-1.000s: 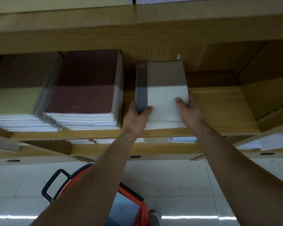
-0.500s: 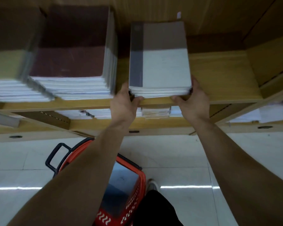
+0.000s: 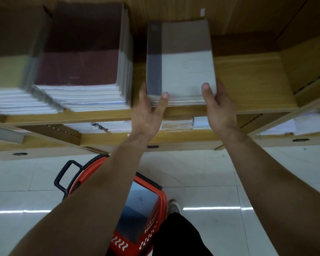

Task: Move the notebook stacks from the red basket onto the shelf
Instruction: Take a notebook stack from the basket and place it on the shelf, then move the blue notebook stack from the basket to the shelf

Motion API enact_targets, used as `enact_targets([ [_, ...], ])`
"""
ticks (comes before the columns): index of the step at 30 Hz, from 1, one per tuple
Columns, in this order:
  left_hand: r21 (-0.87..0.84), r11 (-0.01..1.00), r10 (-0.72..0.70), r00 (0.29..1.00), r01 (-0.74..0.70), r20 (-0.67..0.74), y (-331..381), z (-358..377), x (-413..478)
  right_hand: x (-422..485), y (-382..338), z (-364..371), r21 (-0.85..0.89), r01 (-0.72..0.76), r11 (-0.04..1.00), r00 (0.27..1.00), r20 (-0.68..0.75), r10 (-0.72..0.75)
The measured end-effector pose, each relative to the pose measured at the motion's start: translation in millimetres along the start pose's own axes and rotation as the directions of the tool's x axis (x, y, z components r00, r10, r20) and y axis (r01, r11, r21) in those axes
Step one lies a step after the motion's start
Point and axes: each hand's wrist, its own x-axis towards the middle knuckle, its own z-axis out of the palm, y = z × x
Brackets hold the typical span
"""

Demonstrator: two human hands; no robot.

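A grey-and-white notebook stack [image 3: 183,67] lies on the wooden shelf [image 3: 248,80], its near edge at the shelf front. My left hand [image 3: 148,111] grips its near left corner, thumb on top. My right hand [image 3: 218,106] holds the near right corner, thumb on the cover. The red basket [image 3: 153,218] stands on the floor below my left forearm, with another grey notebook stack [image 3: 137,209] inside it.
A maroon notebook stack [image 3: 81,69] and a yellowish stack [image 3: 7,71] sit to the left on the same shelf. Bare shelf board lies to the right of the grey stack. A lower shelf [image 3: 174,137] holds more paper stacks. Below is a white tiled floor [image 3: 211,182].
The camera has tilted down, so the shelf sits higher in view and the basket shows more. My thumbs have come up onto the grey stack's cover.
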Motion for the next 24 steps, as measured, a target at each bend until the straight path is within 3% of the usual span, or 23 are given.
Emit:
enact_targets([
  [5,0.009,0.997,-0.074,0.995,0.074,-0.073,6.7,12.4,4.2,13.9,-1.2,9.6,-0.07,-0.037,0.997,0.992,-0.121,0.029],
  [10,-0.118,0.976,-0.176,0.981,0.185,0.08,10.1,-0.8,12.7,18.3,-3.4,6.7,-0.049,-0.037,0.998,0.997,-0.066,0.034],
  [13,-0.132,0.967,-0.194,0.963,0.22,0.187,19.2,-17.4,6.6,9.3,-7.6,6.4,0.017,-0.112,0.994,0.992,-0.059,0.113],
  [16,-0.019,0.984,-0.167,0.962,0.175,0.216,9.2,-41.3,-15.0,-31.2,-3.3,13.4,-0.194,-0.136,0.971,0.985,-0.132,0.112],
  [19,0.118,0.983,-0.168,0.957,0.143,0.237,-30.8,-71.8,-53.6,-97.7,15.7,35.6,-0.435,-0.184,0.881,0.981,-0.133,0.14],
  [21,0.147,0.979,-0.181,0.934,0.141,0.31,-76.3,-95.4,-82.9,-142.9,38.0,61.9,-0.524,-0.238,0.818,0.968,-0.059,0.244],
  [24,0.474,0.88,-0.255,0.875,0.033,0.412,-164.7,-129.8,-121.4,-202.1,78.0,113.3,-0.555,-0.353,0.753,0.901,0.016,0.434],
])
